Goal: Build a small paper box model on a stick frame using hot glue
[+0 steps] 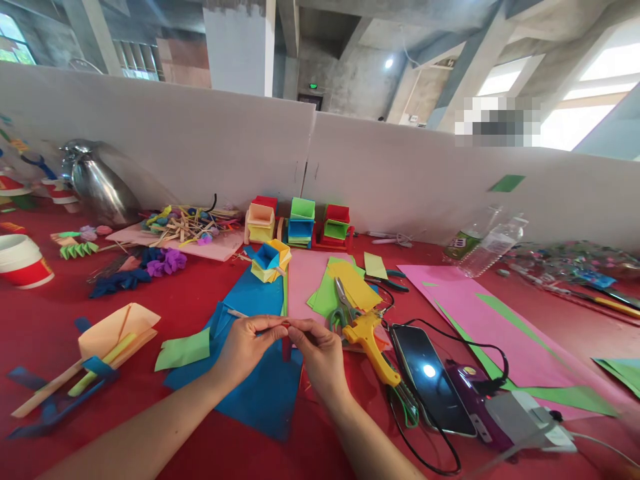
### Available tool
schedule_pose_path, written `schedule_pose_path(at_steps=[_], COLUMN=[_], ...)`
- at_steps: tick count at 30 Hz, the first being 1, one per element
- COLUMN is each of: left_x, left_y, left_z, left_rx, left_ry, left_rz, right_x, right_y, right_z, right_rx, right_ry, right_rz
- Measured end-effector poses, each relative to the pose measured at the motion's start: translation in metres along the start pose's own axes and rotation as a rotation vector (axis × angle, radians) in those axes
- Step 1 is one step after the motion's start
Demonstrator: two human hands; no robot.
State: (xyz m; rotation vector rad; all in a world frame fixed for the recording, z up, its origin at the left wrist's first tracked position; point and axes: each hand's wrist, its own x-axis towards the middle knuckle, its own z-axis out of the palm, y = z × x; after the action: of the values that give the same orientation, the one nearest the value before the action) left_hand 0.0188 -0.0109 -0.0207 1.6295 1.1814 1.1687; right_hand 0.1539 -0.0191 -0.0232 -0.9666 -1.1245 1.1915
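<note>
My left hand (249,347) and my right hand (319,357) meet over a blue paper sheet (260,387) on the red table. Both pinch a small red paper strip (286,337) between thumb and fingers; the strip hangs down between them. Just right of my right hand lies a yellow glue gun (370,340) with green-handled scissors (343,303) beside it. A small blue and yellow paper box (270,260) stands beyond the blue sheet.
A phone (430,380) and a purple device with cables lie at the right, on pink paper (480,320). Coloured paper boxes (300,223) line the white partition. A steel kettle (100,180), a stick pile, a paper cup (20,260) and folded paper pieces sit left. Plastic bottles (487,243) stand at the far right.
</note>
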Motion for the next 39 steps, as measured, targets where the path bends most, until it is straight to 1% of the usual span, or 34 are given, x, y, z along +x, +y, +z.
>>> schedule_pose_path(at_steps=[4, 12, 16, 20, 24, 30, 34, 39], left_x=[0.0, 0.002, 0.004, 0.008, 0.01, 0.01, 0.009, 0.008], left_y=[0.0, -0.003, -0.005, -0.007, -0.008, -0.008, -0.009, -0.011], left_z=[0.0, 0.001, 0.003, 0.003, 0.002, 0.001, 0.001, 0.002], left_rx=[-0.004, -0.012, -0.019, -0.017, -0.009, -0.014, 0.002, 0.021], left_ry=[-0.021, -0.013, -0.016, -0.031, -0.051, -0.045, -0.038, -0.026], left_rz=[0.0, -0.007, -0.008, -0.02, -0.032, -0.02, -0.034, -0.049], right_x=[0.0, 0.0, 0.002, 0.004, 0.005, 0.006, 0.005, 0.004], right_y=[0.0, 0.004, 0.008, 0.01, 0.01, 0.01, 0.01, 0.011], right_z=[0.0, -0.001, -0.004, -0.007, -0.008, -0.007, -0.006, -0.005], right_rx=[0.04, 0.04, -0.001, -0.041, -0.036, 0.022, 0.03, 0.038], right_ry=[-0.006, -0.021, 0.02, 0.007, 0.004, 0.012, 0.032, 0.026], right_rz=[0.007, 0.017, 0.01, 0.014, 0.02, 0.031, 0.027, 0.024])
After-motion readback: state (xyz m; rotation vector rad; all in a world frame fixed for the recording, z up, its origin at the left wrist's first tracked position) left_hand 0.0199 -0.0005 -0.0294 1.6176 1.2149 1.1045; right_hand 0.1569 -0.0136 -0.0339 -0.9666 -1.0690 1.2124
